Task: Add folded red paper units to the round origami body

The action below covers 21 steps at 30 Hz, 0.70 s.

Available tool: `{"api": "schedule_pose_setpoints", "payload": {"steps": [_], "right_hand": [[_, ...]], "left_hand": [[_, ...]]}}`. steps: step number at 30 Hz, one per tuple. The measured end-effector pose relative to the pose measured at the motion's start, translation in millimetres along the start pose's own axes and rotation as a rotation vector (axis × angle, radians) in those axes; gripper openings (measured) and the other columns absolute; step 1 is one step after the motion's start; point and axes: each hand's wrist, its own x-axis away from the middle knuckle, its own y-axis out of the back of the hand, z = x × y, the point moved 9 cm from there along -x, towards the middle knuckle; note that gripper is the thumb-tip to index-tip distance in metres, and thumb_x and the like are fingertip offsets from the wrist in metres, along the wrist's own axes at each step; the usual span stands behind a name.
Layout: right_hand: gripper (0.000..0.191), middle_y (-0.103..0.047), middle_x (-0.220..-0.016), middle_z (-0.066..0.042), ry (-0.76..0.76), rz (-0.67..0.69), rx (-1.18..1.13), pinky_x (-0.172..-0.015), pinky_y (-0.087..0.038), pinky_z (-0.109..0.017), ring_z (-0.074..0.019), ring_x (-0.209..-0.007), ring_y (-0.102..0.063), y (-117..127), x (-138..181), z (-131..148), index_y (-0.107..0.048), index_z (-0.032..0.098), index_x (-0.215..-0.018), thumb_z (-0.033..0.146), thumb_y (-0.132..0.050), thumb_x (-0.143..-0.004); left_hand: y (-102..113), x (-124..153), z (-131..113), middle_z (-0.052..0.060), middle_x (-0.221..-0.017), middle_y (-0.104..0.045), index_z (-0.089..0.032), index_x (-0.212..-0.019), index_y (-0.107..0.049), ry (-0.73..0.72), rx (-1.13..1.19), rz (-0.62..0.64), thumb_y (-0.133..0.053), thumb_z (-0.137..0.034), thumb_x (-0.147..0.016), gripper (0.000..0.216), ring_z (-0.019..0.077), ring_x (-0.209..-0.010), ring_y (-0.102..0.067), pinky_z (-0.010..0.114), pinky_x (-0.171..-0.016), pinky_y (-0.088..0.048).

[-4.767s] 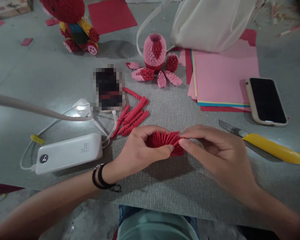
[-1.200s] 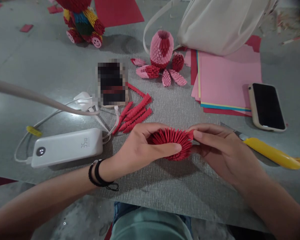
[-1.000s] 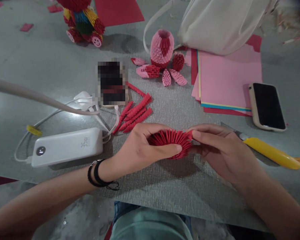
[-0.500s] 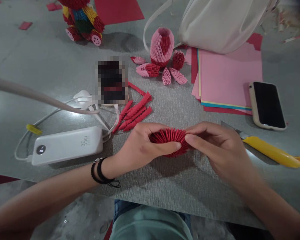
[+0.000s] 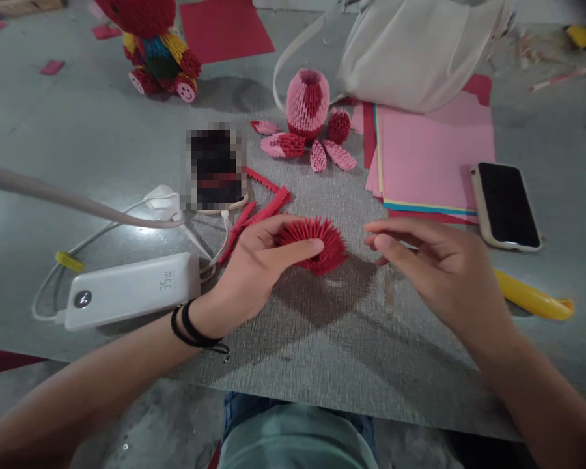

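My left hand grips a round red folded-paper piece with spiky pleats, the thumb lying across its front. To its right, my right hand is apart from the piece, with its fingers loosely spread and nothing seen between them. Behind my left hand lie red folded-paper strips, partly covered by it. Farther back stands a pink and red folded-paper body, with several petal-shaped paper parts and a small red paper ball around it.
A white power bank and a cabled phone are on the left. On the right are coloured paper sheets, another phone and a yellow-handled knife. A white bag and a paper bear stand behind.
My right hand has come off the red paper piece and its fingers have parted. My left hand has shifted slightly up and left with the piece, turning it a little. The view has also shifted.
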Motion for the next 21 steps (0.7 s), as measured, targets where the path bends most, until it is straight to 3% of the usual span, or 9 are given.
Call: {"api": "schedule_pose_setpoints", "payload": {"steps": [4, 7, 12, 17, 21], "right_hand": [[0.017, -0.081, -0.104, -0.008, 0.125, 0.196, 0.324, -0.079, -0.061, -0.042, -0.0271, -0.089, -0.077, -17.9, -3.0, -2.2, -0.08, 0.021, -0.107, 0.027, -0.073, -0.093], [0.024, -0.078, -0.113, -0.013, 0.259, 0.251, 0.381, -0.088, -0.058, -0.046, -0.0313, -0.1, -0.074, -36.3, 1.0, 0.2, -0.078, 0.018, -0.114, 0.023, -0.074, -0.091], [0.018, -0.076, -0.114, -0.014, 0.393, 0.284, 0.395, -0.094, -0.054, -0.047, -0.0314, -0.106, -0.069, -51.0, 5.2, 6.8, -0.078, 0.015, -0.102, 0.007, -0.065, -0.091], [0.011, -0.08, -0.092, -0.004, 0.136, 0.344, 0.267, -0.074, -0.054, -0.037, -0.0232, -0.083, -0.073, -37.4, -4.6, -8.9, -0.075, 0.02, -0.098, 0.017, -0.065, -0.095], [0.015, -0.082, -0.099, -0.003, -0.082, 0.307, -0.009, -0.081, -0.058, -0.036, -0.0225, -0.091, -0.076, -28.0, -10.8, -26.7, -0.078, 0.024, -0.104, 0.029, -0.072, -0.091]], "left_hand": [[2.6, -4.0, -4.8, 0.002, -0.088, -0.076, -0.018, -0.087, -0.076, -0.045, 0.115, -0.03, -0.083, -0.013, -0.075, 0.015, 0.016, -0.085, -0.068, 0.03, -0.086, -0.053], [3.6, -3.9, -1.2, 0.002, -0.088, -0.074, -0.016, -0.09, -0.074, -0.024, 0.148, -0.042, -0.083, -0.017, -0.076, 0.017, 0.017, -0.085, -0.068, 0.032, -0.085, -0.053], [8.7, -2.4, 5.5, 0.003, -0.094, -0.074, -0.016, -0.093, -0.072, 0.04, 0.194, -0.111, -0.084, -0.019, -0.076, 0.021, 0.0166, -0.087, -0.069, 0.03, -0.08, -0.053], [6.9, -2.6, 5.3, 0.003, -0.09, -0.074, -0.016, -0.086, -0.073, 0.065, 0.239, -0.1, -0.082, -0.016, -0.078, 0.012, 0.0149, -0.083, -0.069, 0.027, -0.077, -0.055], [6.6, -2.8, 7.3, 0.001, -0.089, -0.074, -0.017, -0.086, -0.073, 0.09, 0.221, -0.067, -0.081, -0.018, -0.08, 0.01, 0.0129, -0.081, -0.068, 0.024, -0.074, -0.055]]}}
